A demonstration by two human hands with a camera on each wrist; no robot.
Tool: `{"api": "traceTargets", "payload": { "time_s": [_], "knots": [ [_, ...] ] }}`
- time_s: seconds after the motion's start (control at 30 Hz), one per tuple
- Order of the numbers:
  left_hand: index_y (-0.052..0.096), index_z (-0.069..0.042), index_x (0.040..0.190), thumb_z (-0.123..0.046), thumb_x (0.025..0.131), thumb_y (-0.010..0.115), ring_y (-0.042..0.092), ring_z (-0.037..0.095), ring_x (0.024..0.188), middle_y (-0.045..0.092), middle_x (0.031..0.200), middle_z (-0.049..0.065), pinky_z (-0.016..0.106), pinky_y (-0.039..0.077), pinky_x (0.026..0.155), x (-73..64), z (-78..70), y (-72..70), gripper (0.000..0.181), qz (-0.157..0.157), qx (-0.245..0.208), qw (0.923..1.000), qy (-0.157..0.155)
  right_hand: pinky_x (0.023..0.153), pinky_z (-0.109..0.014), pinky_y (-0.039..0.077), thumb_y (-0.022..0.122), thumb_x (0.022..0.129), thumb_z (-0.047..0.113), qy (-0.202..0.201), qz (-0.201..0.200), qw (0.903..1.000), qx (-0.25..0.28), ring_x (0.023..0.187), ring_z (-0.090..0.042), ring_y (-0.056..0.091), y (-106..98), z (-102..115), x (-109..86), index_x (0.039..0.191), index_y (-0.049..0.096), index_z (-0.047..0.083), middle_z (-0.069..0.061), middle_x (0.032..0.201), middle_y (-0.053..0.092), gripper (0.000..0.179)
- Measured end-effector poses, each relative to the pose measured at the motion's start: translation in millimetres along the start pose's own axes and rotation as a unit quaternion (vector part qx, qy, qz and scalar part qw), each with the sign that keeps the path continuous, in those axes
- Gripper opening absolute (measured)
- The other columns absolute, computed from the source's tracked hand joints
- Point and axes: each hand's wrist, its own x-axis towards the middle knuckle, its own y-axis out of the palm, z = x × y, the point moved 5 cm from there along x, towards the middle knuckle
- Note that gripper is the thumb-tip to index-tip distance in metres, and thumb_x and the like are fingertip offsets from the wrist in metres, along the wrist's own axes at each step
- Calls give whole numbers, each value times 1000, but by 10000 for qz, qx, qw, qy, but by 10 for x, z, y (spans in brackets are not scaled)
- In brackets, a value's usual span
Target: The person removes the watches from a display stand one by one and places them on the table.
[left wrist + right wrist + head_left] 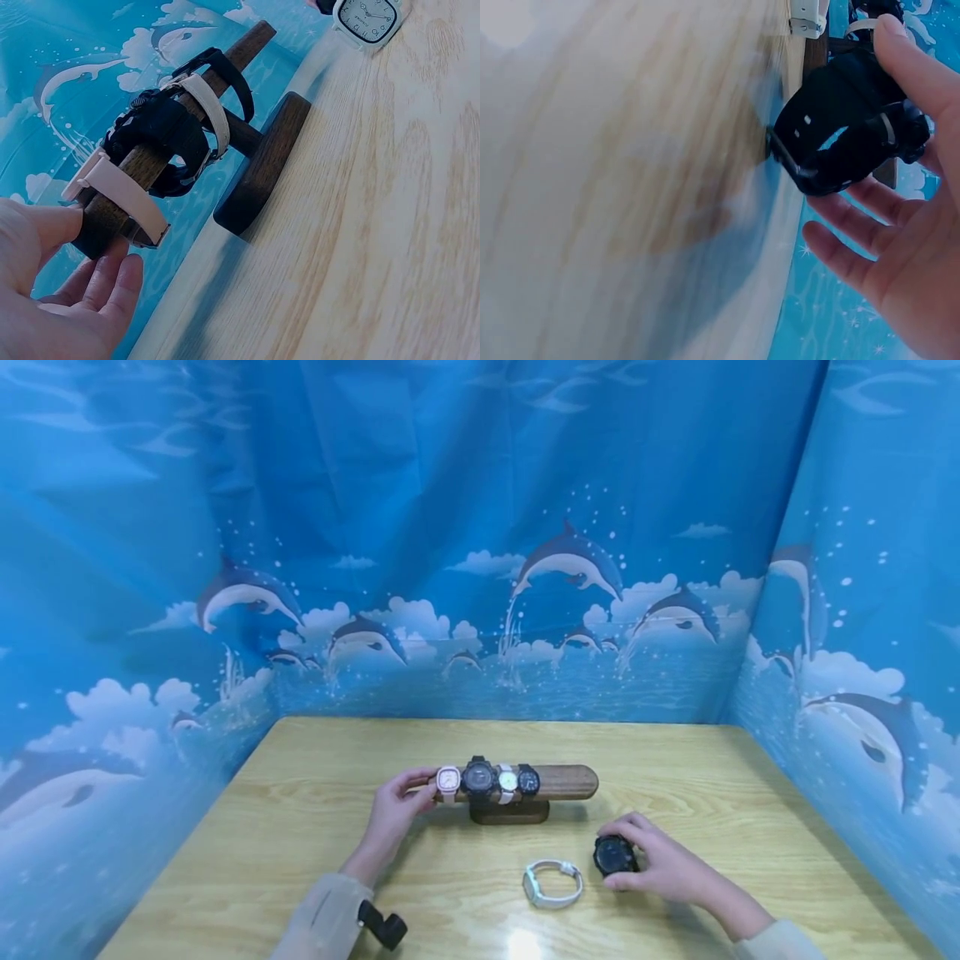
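Head view: at left, your left hand (397, 804) pinches the near end of a wooden watch stand (566, 782), thumb and fingers closed lightly on its bar. Along that bar, left to right, sit a pink-strapped watch (448, 779), a large black watch (478, 777), a white-strapped watch (507, 781) and a small black watch (528, 781); the bar's right end is bare. In front of the stand, a pale watch (532, 885) lies on its side, its strap looped. To its right, your right hand (663, 864) grips a chunky black watch (615, 855) between thumb and fingers; whether it touches the table is unclear.

The tally reads four watches on the bar, two off; if all belong there, the job looks about two-thirds done.

The pale wood-grain table (337, 760) catches glare at its front edge, hemmed left, behind and right by blue dolphin-print curtains (450, 485).
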Motion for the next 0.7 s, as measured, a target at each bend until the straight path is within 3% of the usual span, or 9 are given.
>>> {"api": "traceTargets", "payload": {
  "time_s": [0.23, 0.47, 0.7],
  "knots": [
    [62, 2, 111, 4, 81, 65, 63, 22, 85, 61, 108, 17, 31, 56, 74, 4, 7, -1, 30, -12, 0, 10000, 15, 75, -44, 49, 77, 66, 46, 58, 283, 9994, -209, 94, -25, 51, 8, 32, 55, 118, 58, 10, -6, 109, 50, 66],
    [63, 2, 110, 3, 81, 66, 63, 22, 84, 62, 107, 16, 31, 56, 73, 12, -5, -2, 29, 0, 7, 10000, 50, 76, -44, 48, 76, 60, 53, 91, 487, 9973, -533, 95, -23, 49, 41, 49, 115, 114, 60, 13, -4, 107, 49, 69],
    [63, 2, 111, 3, 82, 66, 64, 21, 84, 62, 108, 17, 31, 56, 73, 1, 4, -8, 29, 7, 25, 10000, 77, 76, -47, 48, 77, 56, 52, 277, 671, 9960, -513, 95, -25, 48, 87, 66, 138, 115, 61, 12, -6, 107, 49, 73]
  ]
}}
